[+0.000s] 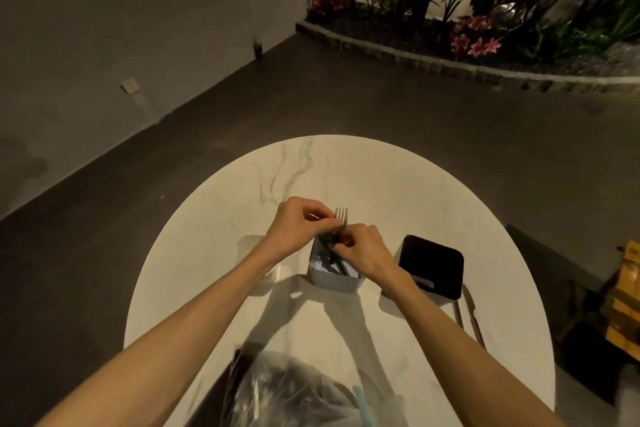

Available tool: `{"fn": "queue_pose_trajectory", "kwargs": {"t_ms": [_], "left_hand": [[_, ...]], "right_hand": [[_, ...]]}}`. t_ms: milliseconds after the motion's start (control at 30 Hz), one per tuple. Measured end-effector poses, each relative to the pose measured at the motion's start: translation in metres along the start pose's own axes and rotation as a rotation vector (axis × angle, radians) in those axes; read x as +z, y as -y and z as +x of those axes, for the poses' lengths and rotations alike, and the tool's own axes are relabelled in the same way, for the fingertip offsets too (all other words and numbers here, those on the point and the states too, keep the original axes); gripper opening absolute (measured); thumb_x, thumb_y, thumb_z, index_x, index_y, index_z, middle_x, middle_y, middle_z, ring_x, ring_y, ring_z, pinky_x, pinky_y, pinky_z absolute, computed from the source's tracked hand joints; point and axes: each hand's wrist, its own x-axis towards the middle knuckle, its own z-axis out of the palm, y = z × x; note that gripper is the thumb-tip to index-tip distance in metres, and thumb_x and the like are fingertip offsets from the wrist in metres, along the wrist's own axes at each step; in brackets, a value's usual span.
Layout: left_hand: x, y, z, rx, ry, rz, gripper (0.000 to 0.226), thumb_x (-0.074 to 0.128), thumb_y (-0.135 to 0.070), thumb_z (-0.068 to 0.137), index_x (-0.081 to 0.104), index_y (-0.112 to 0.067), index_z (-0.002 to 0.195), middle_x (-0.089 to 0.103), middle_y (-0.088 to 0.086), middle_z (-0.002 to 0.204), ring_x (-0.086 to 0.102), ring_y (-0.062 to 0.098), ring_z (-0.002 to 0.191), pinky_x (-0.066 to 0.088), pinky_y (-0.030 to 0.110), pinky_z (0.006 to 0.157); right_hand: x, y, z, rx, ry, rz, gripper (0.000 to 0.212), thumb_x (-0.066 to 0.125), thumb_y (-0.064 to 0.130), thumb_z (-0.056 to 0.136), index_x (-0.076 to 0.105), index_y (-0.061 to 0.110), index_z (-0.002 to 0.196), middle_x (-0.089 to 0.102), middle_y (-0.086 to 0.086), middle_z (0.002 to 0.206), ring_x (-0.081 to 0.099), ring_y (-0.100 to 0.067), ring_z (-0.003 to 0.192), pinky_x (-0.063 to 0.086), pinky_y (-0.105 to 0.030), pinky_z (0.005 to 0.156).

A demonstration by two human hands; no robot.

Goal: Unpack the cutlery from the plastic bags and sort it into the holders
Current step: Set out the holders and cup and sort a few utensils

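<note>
Over the white holder [334,279] mid-bench, left hand [298,224] and right hand [363,248] both pinch one fork [341,218], tines up.

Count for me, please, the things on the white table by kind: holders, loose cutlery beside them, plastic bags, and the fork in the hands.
Holders: 2, a white holder and a black holder.
Loose cutlery pieces lying right of the black one: 2.
Plastic bags: 1.
Forks held: 1, in the left hand and right hand.
Total: 6.
</note>
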Motion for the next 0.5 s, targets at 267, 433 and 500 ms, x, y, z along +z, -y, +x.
{"fn": "queue_pose_trajectory", "kwargs": {"t_ms": [267, 433, 500], "left_hand": [[0.014, 0.055, 0.010, -0.170, 0.027, -0.130, 0.015, 0.085, -0.017, 0.079, 0.080, -0.019, 0.093, 0.078, -0.006, 0.091, 0.074, 0.011, 0.084, 0.059, 0.029, 0.080], [-0.001, 0.070, 0.007, -0.242, -0.057, -0.116, 0.018, 0.075, -0.018, 0.089, 0.071, -0.027, 0.103, 0.073, -0.004, 0.103, 0.074, 0.017, 0.067, 0.063, 0.041, 0.063], [-0.006, 0.076, 0.003, -0.251, -0.051, -0.086, 0.015, 0.071, -0.015, 0.091, 0.072, -0.027, 0.101, 0.074, -0.002, 0.098, 0.074, 0.018, 0.066, 0.063, 0.044, 0.069]], "right_hand": [[0.033, -0.028, 0.013, 0.055, 0.031, 0.015, 0.013, 0.062, 0.017, 0.089, 0.075, 0.015, 0.089, 0.073, -0.003, 0.073, 0.068, -0.019, 0.067, 0.057, -0.045, 0.069], [0.043, -0.033, 0.025, 0.169, 0.079, -0.139, 0.018, 0.068, 0.020, 0.090, 0.073, 0.005, 0.098, 0.074, -0.014, 0.093, 0.067, -0.029, 0.085, 0.057, -0.043, 0.076], [0.046, -0.033, 0.028, 0.183, 0.083, -0.168, 0.024, 0.071, 0.024, 0.088, 0.074, 0.006, 0.104, 0.074, -0.013, 0.098, 0.068, -0.029, 0.091, 0.058, -0.043, 0.079]]}}
